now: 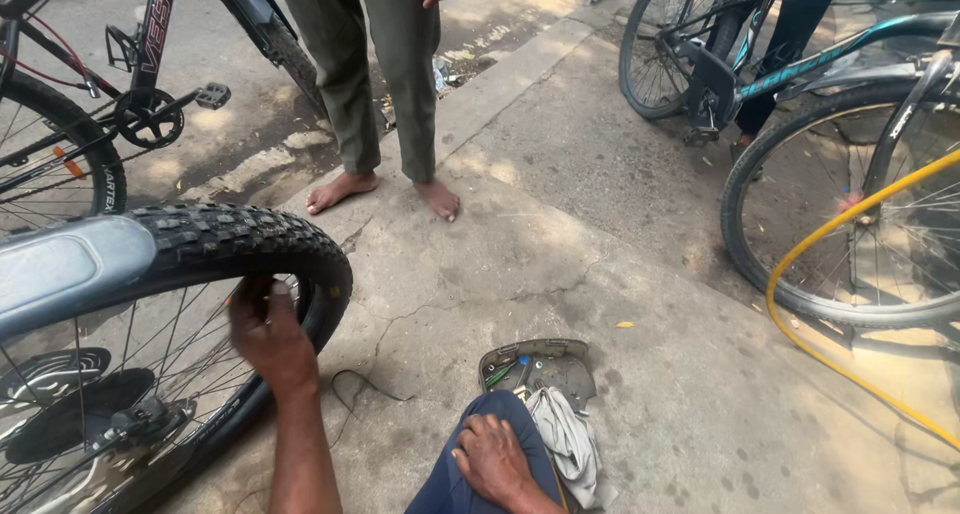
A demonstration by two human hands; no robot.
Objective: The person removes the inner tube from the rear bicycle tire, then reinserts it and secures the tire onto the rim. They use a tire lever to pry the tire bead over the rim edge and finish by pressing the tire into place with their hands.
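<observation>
My left hand (268, 336) reaches into a bicycle wheel at the lower left, with its fingers curled over the rim inside the knobby black tyre (290, 249). A grey mudguard (75, 264) arches over that tyre. My right hand (492, 459) rests flat on my knee in blue trousers (480, 414), holding nothing. Just beyond the knee lies a small dark tray (540, 359) with tools, and a pale rag (570, 444) is beside it.
A barefoot person in olive trousers (385, 74) stands on the cracked concrete ahead. A black bicycle (90, 104) is parked at the upper left. At the right stand a teal bicycle (760, 54), a large wheel (850, 214) and a yellow rim (830, 304).
</observation>
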